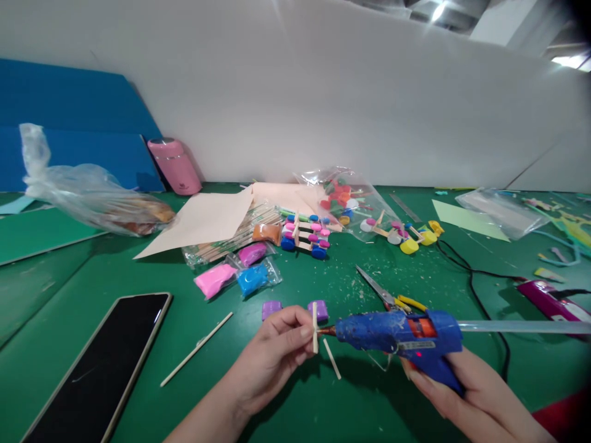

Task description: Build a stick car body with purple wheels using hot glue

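Note:
My left hand (284,341) pinches a short wooden stick (315,329) that stands roughly upright between thumb and fingers. Around the handle of a blue hot glue gun (383,332) my right hand (466,394) is closed. The gun's copper-coloured nozzle points left and meets the stick near its middle, and a clear glue stick (521,327) runs out of its back. Behind my left fingers lie two purple pieces (271,309). A short loose stick (332,359) rests below the nozzle, and a longer wooden stick (197,349) lies to the left.
Scissors (376,287) lie behind the glue gun. A phone (96,369) is at the left front. Packets of coloured clay (215,280), a small stick model with coloured wheels (305,237) and a bag of sticks (231,237) fill the middle. A black cable (471,283) curves at right.

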The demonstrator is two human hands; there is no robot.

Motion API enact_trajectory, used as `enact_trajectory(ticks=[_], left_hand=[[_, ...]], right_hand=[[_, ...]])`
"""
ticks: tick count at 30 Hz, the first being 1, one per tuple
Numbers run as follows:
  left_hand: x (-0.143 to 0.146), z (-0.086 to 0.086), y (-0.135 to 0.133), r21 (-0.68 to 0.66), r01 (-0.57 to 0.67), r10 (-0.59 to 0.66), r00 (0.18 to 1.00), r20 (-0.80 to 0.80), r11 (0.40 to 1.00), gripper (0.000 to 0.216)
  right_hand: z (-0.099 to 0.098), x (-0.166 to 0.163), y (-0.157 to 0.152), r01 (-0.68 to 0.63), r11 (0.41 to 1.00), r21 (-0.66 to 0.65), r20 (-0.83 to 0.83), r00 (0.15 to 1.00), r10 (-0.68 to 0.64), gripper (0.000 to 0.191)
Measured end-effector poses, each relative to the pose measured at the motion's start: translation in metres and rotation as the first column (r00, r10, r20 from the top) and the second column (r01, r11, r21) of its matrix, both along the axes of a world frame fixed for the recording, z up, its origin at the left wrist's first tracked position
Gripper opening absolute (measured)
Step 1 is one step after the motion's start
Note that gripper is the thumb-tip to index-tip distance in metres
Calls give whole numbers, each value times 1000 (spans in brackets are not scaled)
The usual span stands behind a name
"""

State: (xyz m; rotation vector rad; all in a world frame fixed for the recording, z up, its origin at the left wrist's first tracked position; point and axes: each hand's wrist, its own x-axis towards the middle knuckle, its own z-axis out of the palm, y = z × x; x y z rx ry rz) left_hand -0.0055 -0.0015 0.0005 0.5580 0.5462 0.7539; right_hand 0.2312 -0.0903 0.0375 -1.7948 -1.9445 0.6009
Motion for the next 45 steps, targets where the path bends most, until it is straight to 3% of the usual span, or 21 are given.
enact_trajectory(ticks=[4, 17, 22, 27, 29, 35, 39, 42, 45], left_hand=[[0, -2, 0, -7, -2, 2, 1000, -13, 1000, 10], [0, -3, 2, 24, -25, 26, 1000, -11, 999, 9], [-1, -4, 3, 36, -31, 31, 1000, -2, 999, 9], [0, -3, 4, 53, -54, 54, 999, -1, 997, 11], [0, -2, 4, 62, -68, 69, 998, -12, 996, 13], [-3, 1, 7, 96, -109, 113, 993, -45, 989, 12], [-5, 2, 9, 101, -138, 143, 989, -47, 985, 11], [-5, 2, 9, 103, -147, 153, 987, -48, 984, 11], [-4, 2, 9, 111, -151, 159, 986, -60, 982, 11]], right_hand=[[-1, -3, -5, 63, 998, 1, 0, 998, -63, 18], [-9, 1, -10, 73, 997, -13, -45, 996, -74, 22], [-11, 3, -5, 117, 986, -118, -159, 978, -135, 19], [-11, 23, 23, 227, 972, -62, -313, 920, -235, 22], [-14, 37, 41, 297, 955, -17, -269, 918, -290, 26], [-43, 68, 79, 335, 941, 44, 84, 937, -338, 40], [-58, 76, 86, 349, 934, 72, 160, 921, -356, 42], [-53, 70, 83, 344, 929, 138, 209, 907, -366, 42], [-39, 40, 70, 325, 907, 266, 203, 901, -383, 40]])
